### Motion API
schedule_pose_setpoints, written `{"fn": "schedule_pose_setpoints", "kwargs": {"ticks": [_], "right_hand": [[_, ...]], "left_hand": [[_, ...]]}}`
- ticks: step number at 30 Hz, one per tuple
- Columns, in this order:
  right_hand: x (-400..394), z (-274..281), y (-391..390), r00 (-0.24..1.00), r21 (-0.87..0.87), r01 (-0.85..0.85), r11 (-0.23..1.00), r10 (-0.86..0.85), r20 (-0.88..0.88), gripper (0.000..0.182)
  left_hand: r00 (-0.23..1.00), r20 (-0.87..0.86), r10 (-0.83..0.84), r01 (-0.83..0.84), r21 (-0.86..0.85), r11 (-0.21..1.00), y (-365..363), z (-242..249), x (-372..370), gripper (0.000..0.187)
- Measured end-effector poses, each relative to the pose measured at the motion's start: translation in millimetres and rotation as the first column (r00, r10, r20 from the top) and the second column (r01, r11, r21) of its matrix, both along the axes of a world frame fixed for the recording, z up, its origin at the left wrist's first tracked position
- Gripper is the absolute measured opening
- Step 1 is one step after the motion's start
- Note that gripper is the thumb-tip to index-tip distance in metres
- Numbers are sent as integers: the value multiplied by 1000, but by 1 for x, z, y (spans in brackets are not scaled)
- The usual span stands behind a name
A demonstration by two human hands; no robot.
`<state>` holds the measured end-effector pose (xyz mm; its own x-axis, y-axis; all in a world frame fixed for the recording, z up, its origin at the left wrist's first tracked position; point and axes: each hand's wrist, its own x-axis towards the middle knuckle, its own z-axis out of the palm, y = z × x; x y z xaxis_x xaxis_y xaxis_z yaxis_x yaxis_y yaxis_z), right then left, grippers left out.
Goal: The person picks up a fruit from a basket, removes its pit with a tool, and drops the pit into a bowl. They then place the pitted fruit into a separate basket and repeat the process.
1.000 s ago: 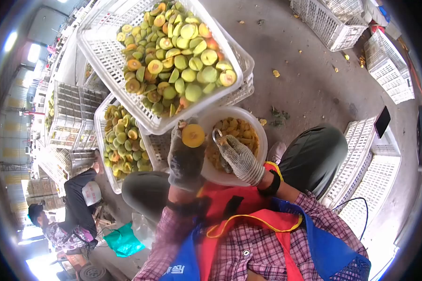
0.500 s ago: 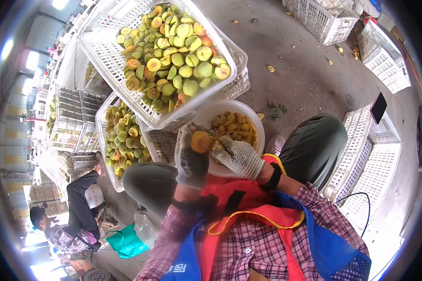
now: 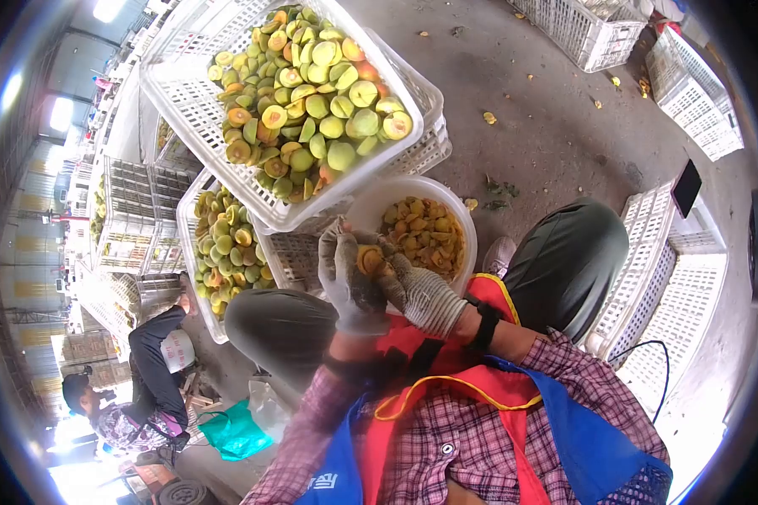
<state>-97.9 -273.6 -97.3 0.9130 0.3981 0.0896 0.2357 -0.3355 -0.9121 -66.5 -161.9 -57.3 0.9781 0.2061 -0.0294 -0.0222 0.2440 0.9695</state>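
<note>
A cut fruit half, apricot- or peach-like, with orange-brown flesh [image 3: 369, 259], is held in my gloved left hand [image 3: 345, 273], fingers curled round it. My right hand [image 3: 429, 296], in a striped knit glove, is closed right against that fruit. What its fingers hold is hidden now. Just beyond both hands stands a white tub [image 3: 469, 227] with orange-brown fruit pieces [image 3: 425, 237] in it. Above, a white plastic crate [image 3: 185, 109] tilts towards me, with many green and yellow cut fruit halves [image 3: 316, 105] in it.
Left of my knee, another crate [image 3: 183, 227] holds greenish fruit. More white crates stand at right [image 3: 682, 295] and top right [image 3: 594, 42], a dark phone-like slab [image 3: 686, 188] on one. A seated person [image 3: 135, 412] is at lower left, near a green bag [image 3: 234, 431].
My right hand has moved left and closer in over the fruit. The thin metal loop seen at its fingertips before is now hidden. My left hand has turned, showing the fruit's cut face.
</note>
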Motion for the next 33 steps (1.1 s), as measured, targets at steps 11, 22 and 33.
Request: {"fn": "schedule_pose_setpoints", "kwargs": {"ticks": [11, 22, 33], "right_hand": [[16, 35, -19, 779, 470, 21, 882, 280, -561, 29], [8, -3, -11, 909, 366, -165, 916, 285, -304, 22], [16, -37, -16, 707, -33, -386, 922, 319, 631, 38]], "left_hand": [[997, -68, 26, -28, -31, 999, -9, -7, 4, 23], [985, -169, -21, 19, -11, 1000, -13, 4, 21, 24], [712, -105, -694, 693, -58, 719, 21, 19, 30, 18]]}}
